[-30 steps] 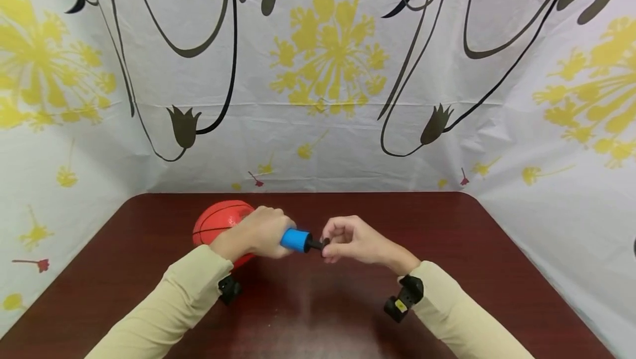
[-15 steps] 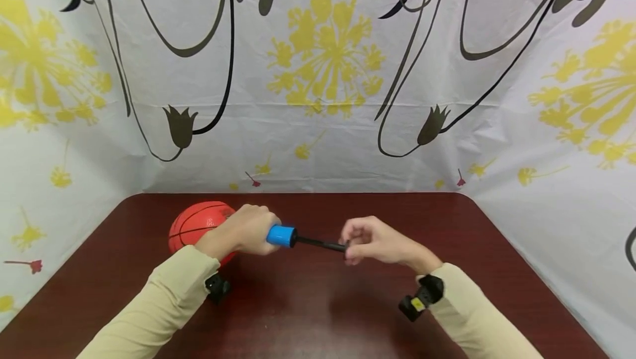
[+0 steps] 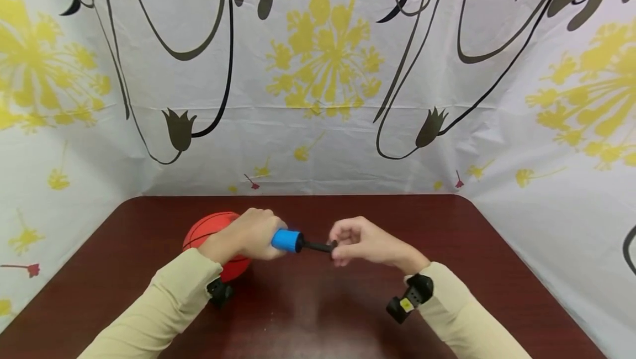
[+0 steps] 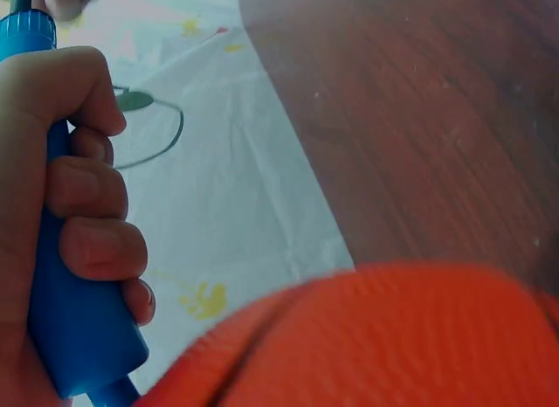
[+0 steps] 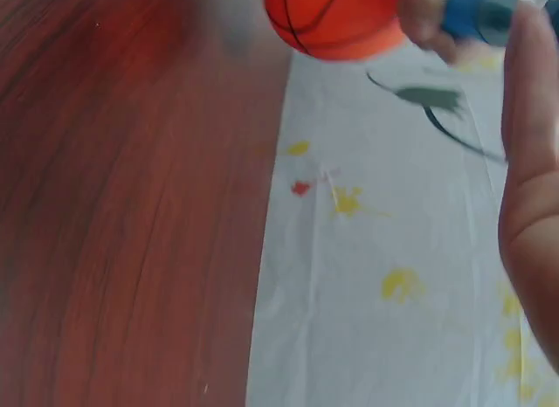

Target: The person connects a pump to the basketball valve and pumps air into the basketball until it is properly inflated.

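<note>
My left hand (image 3: 255, 232) grips the blue barrel of a hand pump (image 3: 286, 240), which lies nearly level above the table. In the left wrist view its fingers wrap round the barrel (image 4: 83, 311). A thin black rod (image 3: 316, 246) sticks out of the barrel's right end, partly drawn out. My right hand (image 3: 360, 242) pinches the dark handle at the rod's end between thumb and fingers. Behind the left hand and wrist is an orange-red toy basketball (image 3: 206, 230) with black lines, partly hidden. In the left wrist view the ball (image 4: 393, 337) sits right by the barrel's lower end.
The dark reddish-brown table (image 3: 318, 315) stretches beneath both hands. A white sheet (image 3: 308, 149) with yellow, grey and red plant prints hangs behind and along the sides. Each wrist wears a small black camera (image 3: 412, 298).
The rod was nearly all in the barrel, then came far out as the hands spread apart. Now the hands are closer again and the rod is partly back in. The ball shifted left, then right.
</note>
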A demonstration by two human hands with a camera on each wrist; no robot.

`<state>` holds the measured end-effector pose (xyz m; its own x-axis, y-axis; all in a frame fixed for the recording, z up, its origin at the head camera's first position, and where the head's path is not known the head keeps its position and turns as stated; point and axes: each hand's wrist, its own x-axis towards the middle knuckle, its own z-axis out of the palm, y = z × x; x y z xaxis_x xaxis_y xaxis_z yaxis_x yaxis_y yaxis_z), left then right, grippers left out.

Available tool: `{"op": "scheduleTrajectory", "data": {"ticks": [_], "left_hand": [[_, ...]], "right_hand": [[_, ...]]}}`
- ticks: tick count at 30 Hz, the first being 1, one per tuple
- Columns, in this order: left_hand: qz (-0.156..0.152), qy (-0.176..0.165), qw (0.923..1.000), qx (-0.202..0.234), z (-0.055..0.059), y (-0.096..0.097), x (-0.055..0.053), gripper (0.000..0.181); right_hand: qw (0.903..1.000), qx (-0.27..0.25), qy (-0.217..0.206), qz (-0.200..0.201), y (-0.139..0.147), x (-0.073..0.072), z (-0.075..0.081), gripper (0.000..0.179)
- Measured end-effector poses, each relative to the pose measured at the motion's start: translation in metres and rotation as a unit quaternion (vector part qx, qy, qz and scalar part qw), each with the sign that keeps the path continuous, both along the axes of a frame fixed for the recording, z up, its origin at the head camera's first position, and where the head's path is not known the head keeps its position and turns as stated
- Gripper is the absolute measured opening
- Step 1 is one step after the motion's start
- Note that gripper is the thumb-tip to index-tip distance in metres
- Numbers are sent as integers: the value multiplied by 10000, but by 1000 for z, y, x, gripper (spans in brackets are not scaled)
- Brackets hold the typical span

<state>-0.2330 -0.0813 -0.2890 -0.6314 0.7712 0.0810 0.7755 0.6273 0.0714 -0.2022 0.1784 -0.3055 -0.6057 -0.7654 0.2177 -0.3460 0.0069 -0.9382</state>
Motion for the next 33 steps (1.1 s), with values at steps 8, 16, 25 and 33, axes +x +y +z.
{"op": "scheduleTrajectory", "data": {"ticks": [8,16,25,33], "left_hand": [[220,143,9996,-80,1,-15,-2,18],[157,18,9998,-84,-3,-3,1,17],[-27,125,9997,-197,0,3,2,18],[209,322,9988,-290,5,-20,-1,19]], "right_hand": [[9991,-254,-313,90,32,6,-6,13],[9982,-545,136,-189,-18,-6,-16,14],[9982,-500,44,-318,-20,-1,-15,21],[9992,-371,-160,-69,22,10,-6,8]]}}
